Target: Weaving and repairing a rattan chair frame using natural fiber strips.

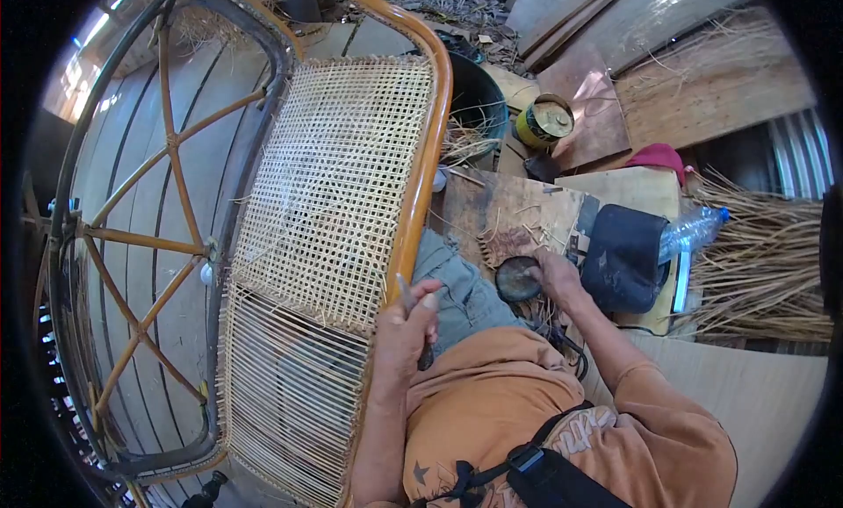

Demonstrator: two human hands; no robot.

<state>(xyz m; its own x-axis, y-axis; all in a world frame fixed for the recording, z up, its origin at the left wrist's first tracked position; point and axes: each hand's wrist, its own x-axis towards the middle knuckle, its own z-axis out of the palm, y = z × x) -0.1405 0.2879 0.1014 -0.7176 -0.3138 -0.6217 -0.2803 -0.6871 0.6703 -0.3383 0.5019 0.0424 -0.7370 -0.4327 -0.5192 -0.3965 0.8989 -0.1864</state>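
A curved rattan chair frame stands at my left, strung with a cane panel. The far part of the panel is a close open-hole weave; the near part has only crosswise strands. Against the frame's near rail, my left hand is closed round a slim tool with a pale tip upward and a dark lower end. Its exact kind is unclear. My right hand has its fingers bent at the rim of a small round dark bowl; the fingertips are partly hidden.
A black pouch and a clear plastic bottle lie right of the bowl. Bundled cane strips spread at far right. Beyond stand a yellow-black tin and a dark bucket. A red cloth lies near the boards.
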